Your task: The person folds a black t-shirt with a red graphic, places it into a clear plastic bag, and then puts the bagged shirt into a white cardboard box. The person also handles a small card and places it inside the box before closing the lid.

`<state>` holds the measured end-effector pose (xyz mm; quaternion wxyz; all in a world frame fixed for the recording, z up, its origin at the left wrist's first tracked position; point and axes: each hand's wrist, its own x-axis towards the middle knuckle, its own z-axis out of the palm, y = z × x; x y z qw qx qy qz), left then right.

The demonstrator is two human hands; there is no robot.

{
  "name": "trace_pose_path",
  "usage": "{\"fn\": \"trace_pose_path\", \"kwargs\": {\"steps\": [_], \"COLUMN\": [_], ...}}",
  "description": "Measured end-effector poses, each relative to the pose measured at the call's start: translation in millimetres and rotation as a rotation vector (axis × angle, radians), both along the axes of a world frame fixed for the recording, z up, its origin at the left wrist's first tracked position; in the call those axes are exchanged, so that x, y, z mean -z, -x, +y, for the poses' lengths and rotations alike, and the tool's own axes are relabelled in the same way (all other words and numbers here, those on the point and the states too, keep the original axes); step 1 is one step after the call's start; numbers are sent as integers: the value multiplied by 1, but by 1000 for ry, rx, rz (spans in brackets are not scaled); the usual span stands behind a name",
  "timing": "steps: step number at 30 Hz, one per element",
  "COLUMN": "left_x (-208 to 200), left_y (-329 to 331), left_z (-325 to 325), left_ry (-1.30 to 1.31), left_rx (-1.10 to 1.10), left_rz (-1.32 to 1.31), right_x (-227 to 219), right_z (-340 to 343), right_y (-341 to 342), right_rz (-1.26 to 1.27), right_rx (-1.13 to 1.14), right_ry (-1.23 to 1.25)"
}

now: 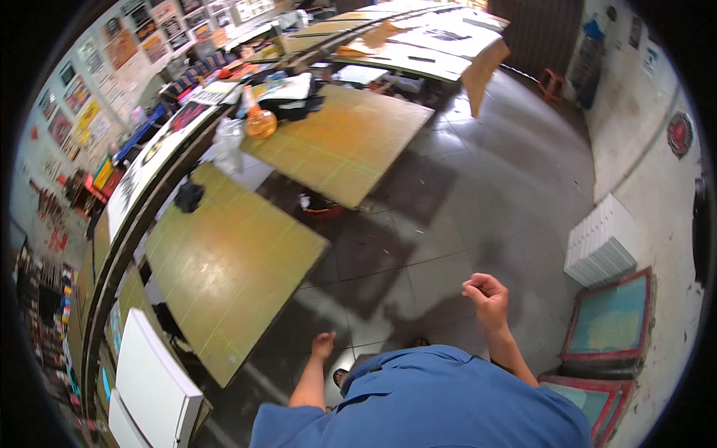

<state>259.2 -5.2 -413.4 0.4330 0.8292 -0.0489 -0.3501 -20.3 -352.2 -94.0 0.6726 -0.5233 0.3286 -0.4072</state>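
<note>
My left hand (323, 345) hangs low beside my body, above the tiled floor. It is small and blurred, its fingers are mostly hidden, and nothing is seen in it. Raised in front of me on the right, my right hand (487, 295) has its fingers curled in and touches nothing; no object shows in it. Nearest to my left hand is a flat greenish-yellow printing board (231, 261), apart from the fingers. A second board (343, 142) lies beyond it, with an orange spray bottle (261, 123) at its left corner.
White panels (149, 381) stand at the lower left. Against the right wall are stacked white slabs (601, 243) and red-framed printing screens (609, 317). A long dark rail (142, 198) runs along the boards. An orange stool (551, 84) stands at the far right; brown sheeting (478, 75) hangs off a far table.
</note>
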Motion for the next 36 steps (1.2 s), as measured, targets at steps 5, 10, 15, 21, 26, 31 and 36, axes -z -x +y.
{"fn": "trace_pose_path", "kwargs": {"steps": [5,10,15,21,26,31,36], "left_x": [-61,-69,-27,68,-7,-180,-300], "left_y": [2,2,-38,-105,-78,-37,-63], "left_z": [-171,-252,-344,-533,-763,-934,-1094], "left_ry": [36,-118,-314,-316,-344,339,793], "left_rx": [54,-8,-61,342,926,649,630], "left_rz": [86,214,370,110,-270,-256,-677], "right_x": [-1,7,-3,-3,-7,27,64], "right_z": [-58,-109,-209,-374,-494,-574,-677], "right_y": [92,115,91,69,59,76,85], "right_rz": [54,63,96,179,222,281,327], "right_rx": [272,323,346,346,327,514,604], "right_ry": [-21,-86,-100,-67,37,-89,-268]}}
